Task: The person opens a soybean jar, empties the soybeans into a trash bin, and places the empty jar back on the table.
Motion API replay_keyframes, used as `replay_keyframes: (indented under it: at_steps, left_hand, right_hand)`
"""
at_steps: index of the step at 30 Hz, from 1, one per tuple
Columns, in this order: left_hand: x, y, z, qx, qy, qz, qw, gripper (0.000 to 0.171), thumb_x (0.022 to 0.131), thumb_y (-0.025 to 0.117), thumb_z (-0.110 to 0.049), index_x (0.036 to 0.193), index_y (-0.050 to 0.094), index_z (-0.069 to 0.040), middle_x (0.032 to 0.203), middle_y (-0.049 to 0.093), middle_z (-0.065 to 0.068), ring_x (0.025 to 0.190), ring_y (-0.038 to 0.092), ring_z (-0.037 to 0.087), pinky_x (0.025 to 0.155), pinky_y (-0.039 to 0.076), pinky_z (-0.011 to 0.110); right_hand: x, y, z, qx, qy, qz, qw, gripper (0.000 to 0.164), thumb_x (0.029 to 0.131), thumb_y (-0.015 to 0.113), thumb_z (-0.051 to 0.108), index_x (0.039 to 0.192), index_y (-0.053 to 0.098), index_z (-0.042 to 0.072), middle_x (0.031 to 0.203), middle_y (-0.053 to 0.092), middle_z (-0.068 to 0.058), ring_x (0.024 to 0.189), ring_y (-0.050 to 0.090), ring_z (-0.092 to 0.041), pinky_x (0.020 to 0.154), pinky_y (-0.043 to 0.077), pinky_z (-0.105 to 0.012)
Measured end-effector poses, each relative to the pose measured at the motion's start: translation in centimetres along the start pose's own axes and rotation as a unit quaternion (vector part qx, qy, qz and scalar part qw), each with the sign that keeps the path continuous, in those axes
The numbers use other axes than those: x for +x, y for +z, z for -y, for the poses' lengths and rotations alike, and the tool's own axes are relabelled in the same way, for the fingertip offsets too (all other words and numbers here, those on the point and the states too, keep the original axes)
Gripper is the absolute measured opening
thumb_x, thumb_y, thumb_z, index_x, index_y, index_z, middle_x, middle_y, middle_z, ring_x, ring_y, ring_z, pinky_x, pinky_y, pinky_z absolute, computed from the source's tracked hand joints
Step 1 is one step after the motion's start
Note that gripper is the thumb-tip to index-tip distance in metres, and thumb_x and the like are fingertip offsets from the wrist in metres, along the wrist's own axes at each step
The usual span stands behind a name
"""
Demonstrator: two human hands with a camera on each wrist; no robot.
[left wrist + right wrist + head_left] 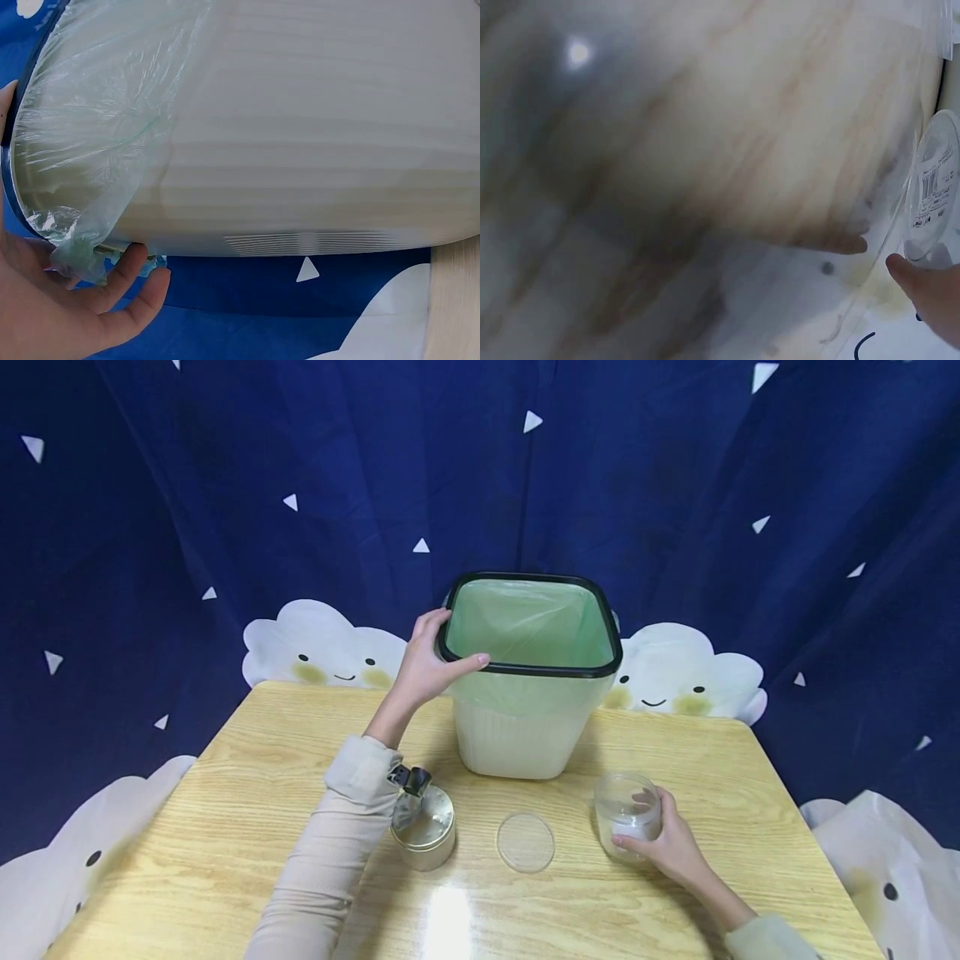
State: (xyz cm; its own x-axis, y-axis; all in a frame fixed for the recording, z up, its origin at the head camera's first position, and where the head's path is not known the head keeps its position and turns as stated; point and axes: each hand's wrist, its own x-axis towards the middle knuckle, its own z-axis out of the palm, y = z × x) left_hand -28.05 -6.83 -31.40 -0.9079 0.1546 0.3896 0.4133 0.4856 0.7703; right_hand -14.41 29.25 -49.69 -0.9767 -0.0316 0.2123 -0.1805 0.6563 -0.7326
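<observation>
A white trash bin (pixel 517 739) stands at the back of the table, lined with a pale green plastic bag (pixel 525 618) under a black rim ring (pixel 532 671). My left hand (pixel 429 664) grips the bin's left corner, thumb over the front of the rim. In the left wrist view, bunched bag plastic (pixel 79 259) lies among the fingers of that hand (pixel 71 304). To the right, my right hand (pixel 671 842) holds a clear plastic jar (pixel 615 827) around its side. A barcode label (pixel 932 187) shows on the jar in the right wrist view.
A round clear lid (pixel 526 843) lies flat between the jar and a metal tin (pixel 425 856). The tin stands beneath my left wrist, partly covered by the sleeve camera (pixel 408 779). Behind the wooden table (pixel 285 760) hangs a dark blue curtain (pixel 360 468).
</observation>
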Motion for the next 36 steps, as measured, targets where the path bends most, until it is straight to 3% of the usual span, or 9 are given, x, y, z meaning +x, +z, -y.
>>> replay_keyframes:
  at_steps: [4,9,15,22,27,29,32,36]
  left_hand:
    - [0.0,-0.1,-0.1,0.001,0.000,0.002,1.0000,0.085,0.070,0.075,-0.038,0.137,0.035,-0.003,0.143,0.028,0.008,0.130,0.028,0.022,0.104,0.026,0.040]
    - [-0.1,-0.2,-0.2,0.005,-0.002,0.006,1.0000,0.085,0.071,0.074,-0.038,0.138,0.035,-0.003,0.143,0.027,0.008,0.130,0.027,0.022,0.104,0.026,0.040]
    - [-0.2,-0.2,-0.3,0.009,-0.009,0.014,0.9998,0.086,0.071,0.074,-0.039,0.139,0.033,-0.004,0.144,0.026,0.007,0.131,0.026,0.023,0.104,0.026,0.040]
    - [-0.3,-0.3,-0.5,0.020,-0.001,0.016,0.9997,0.086,0.072,0.073,-0.040,0.139,0.033,-0.003,0.145,0.025,0.009,0.131,0.025,0.023,0.105,0.025,0.041]
    - [-0.4,-0.4,-0.6,0.028,0.008,0.016,0.9994,0.085,0.073,0.071,-0.039,0.139,0.032,-0.002,0.145,0.025,0.011,0.132,0.024,0.024,0.105,0.024,0.041]
    - [-0.4,-0.5,-0.6,0.032,0.013,0.015,0.9993,0.085,0.073,0.071,-0.039,0.139,0.032,-0.002,0.145,0.025,0.012,0.132,0.024,0.024,0.105,0.024,0.041]
    - [-0.5,-0.6,-0.7,0.032,0.018,0.015,0.9992,0.084,0.074,0.071,-0.037,0.139,0.032,-0.001,0.144,0.026,0.013,0.132,0.024,0.025,0.105,0.024,0.041]
    - [-0.7,-0.8,-0.7,0.029,0.022,0.018,0.9992,0.082,0.075,0.070,-0.036,0.139,0.031,-0.001,0.144,0.027,0.014,0.132,0.025,0.026,0.105,0.024,0.041]
  right_hand:
    - [-0.4,-0.2,-0.3,0.004,-0.004,0.013,1.000,0.096,0.062,0.084,0.024,0.133,0.026,-0.005,0.121,0.049,-0.025,0.112,0.044,-0.042,0.092,0.031,-0.056]
    - [-1.0,-0.2,-0.7,0.007,0.024,0.040,0.999,0.101,0.061,0.084,0.027,0.137,0.025,-0.002,0.125,0.046,-0.028,0.114,0.042,-0.045,0.095,0.027,-0.059]
    - [-1.4,-0.6,-0.5,0.009,0.036,0.047,0.998,0.101,0.062,0.084,0.026,0.139,0.023,-0.001,0.125,0.043,-0.031,0.111,0.046,-0.047,0.093,0.030,-0.058]
    - [-1.6,-1.7,0.6,0.054,0.030,0.045,0.997,0.096,0.066,0.081,0.016,0.139,0.021,-0.002,0.126,0.042,-0.031,0.111,0.046,-0.044,0.091,0.039,-0.049]
    - [-1.6,-2.4,1.3,0.041,0.008,0.035,0.999,0.095,0.067,0.080,0.015,0.140,0.021,-0.002,0.127,0.040,-0.030,0.111,0.045,-0.043,0.088,0.041,-0.049]
    - [-1.5,-2.6,1.6,0.024,-0.010,0.020,0.999,0.094,0.067,0.081,0.014,0.139,0.023,-0.003,0.126,0.043,-0.028,0.112,0.045,-0.036,0.088,0.043,-0.044]
    - [-1.4,-3.1,2.1,0.006,-0.038,-0.001,0.999,0.092,0.066,0.082,0.014,0.138,0.026,-0.002,0.124,0.047,-0.024,0.111,0.044,-0.029,0.088,0.044,-0.026]
    - [-1.0,-3.7,2.8,0.003,-0.066,-0.022,0.998,0.091,0.065,0.082,0.011,0.137,0.028,-0.001,0.124,0.047,-0.024,0.110,0.044,-0.032,0.084,0.035,-0.008]
